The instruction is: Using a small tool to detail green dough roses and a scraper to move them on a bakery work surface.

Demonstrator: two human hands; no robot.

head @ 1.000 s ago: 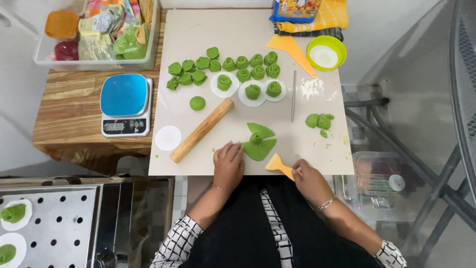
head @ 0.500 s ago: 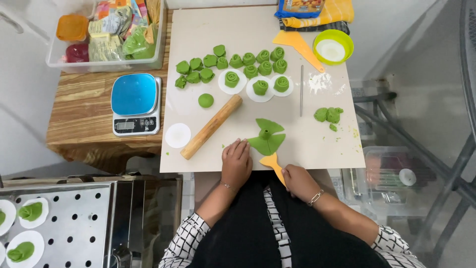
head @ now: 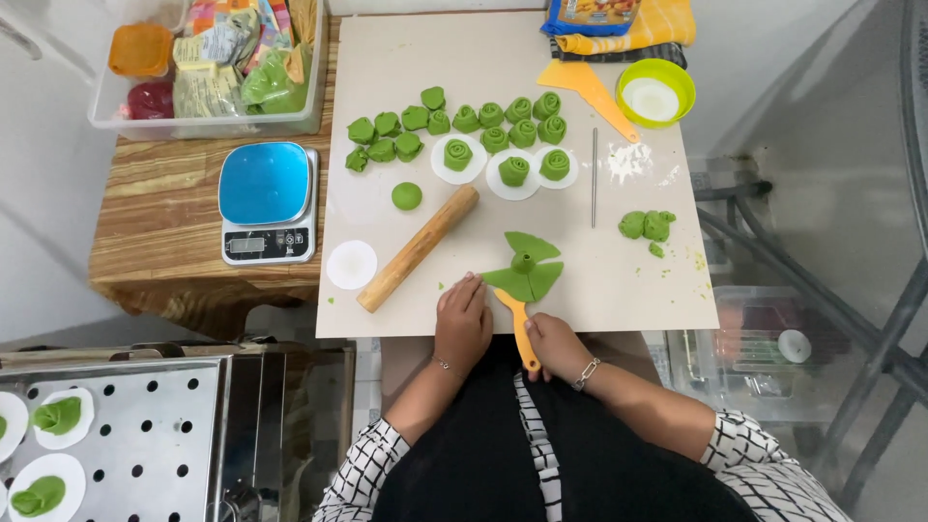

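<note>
Gripping the orange scraper point(head: 518, 324) in my right hand point(head: 553, 345), I see the fingers curled shut around its handle at the near edge of the beige board point(head: 580, 222). Its long axis runs nearly straight away from me, tilted a little leftward, and the blade end points at and touches the near edge of the cut green dough point(head: 524, 271). That dough lies flat near the board's front edge, sliced into fan-like wedges around a small rolled piece in the middle. My left hand point(head: 462, 322) rests palm-down on the board just left of the dough, fingers together and lightly bent, pinching nothing. A wooden rolling pin point(head: 418, 248) lies diagonally to the left, its far end pointing up-right. Rows of rolled green pieces point(head: 493, 126) sit farther back, and a blue kitchen scale point(head: 267, 201) stands on the wooden table beside the board.
</note>
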